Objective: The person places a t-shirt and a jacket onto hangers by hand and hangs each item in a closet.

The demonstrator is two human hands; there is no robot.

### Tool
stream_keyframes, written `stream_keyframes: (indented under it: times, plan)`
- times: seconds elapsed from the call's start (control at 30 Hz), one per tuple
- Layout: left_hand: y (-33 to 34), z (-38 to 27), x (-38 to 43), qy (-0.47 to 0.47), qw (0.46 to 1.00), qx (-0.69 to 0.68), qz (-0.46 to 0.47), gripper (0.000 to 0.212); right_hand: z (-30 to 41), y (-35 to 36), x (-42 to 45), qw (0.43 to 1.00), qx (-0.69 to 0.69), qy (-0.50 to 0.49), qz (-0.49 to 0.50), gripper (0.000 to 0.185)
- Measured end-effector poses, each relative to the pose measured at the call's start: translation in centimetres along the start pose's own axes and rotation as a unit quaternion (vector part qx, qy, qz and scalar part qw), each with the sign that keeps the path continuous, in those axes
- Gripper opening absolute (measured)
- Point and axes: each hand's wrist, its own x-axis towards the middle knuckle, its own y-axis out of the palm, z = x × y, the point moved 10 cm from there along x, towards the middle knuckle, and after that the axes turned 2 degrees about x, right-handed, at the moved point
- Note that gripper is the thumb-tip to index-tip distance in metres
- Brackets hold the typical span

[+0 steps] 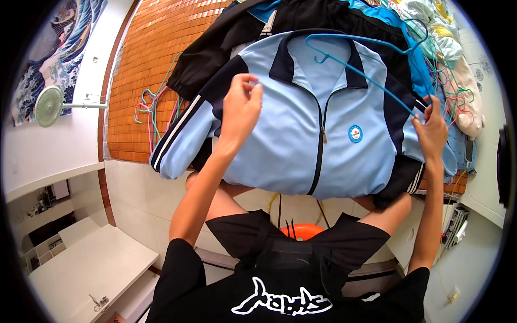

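Note:
A light blue zip jacket (278,133) with a navy collar and striped navy sleeves lies front up before me, its zip closed up to the chest. My right hand (431,129) grips a blue hanger (367,76) at its bar and lower corner; the hanger slants over the jacket's collar and right side. Above the jacket's left shoulder area, my left hand (242,109) is raised with fingers bent and thumb apart, holding nothing. Dark garments (315,18) lie behind the jacket, partly covered by it.
The bed's brown tile mat (141,44) extends left, with several coloured hangers (151,109) on it. More hangers, a plush toy (464,97) and clothes crowd the right side. A small pale green fan (49,105) stands out at far left. An orange-red stool (303,231) is below.

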Motion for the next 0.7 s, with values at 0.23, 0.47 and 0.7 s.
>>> stream_keyframes:
  times: [0.23, 0.47, 0.7]
  plan:
    - [6.2, 0.3, 9.7, 0.031, 0.964, 0.256, -0.063, 0.058, 1.4, 2.9, 4.3, 0.995, -0.062, -0.052, 0.053, 0.052]
    - [7.6, -2.0, 11.1, 0.037, 0.982, 0.185, 0.002, 0.033, 7.5, 8.2, 5.2, 0.991, 0.006, -0.124, 0.045, 0.059]
    - [6.7, -8.1, 9.2, 0.241, 0.922, 0.288, -0.095, 0.036, 16.1, 10.5, 5.4, 0.966, 0.059, -0.242, -0.063, 0.061]
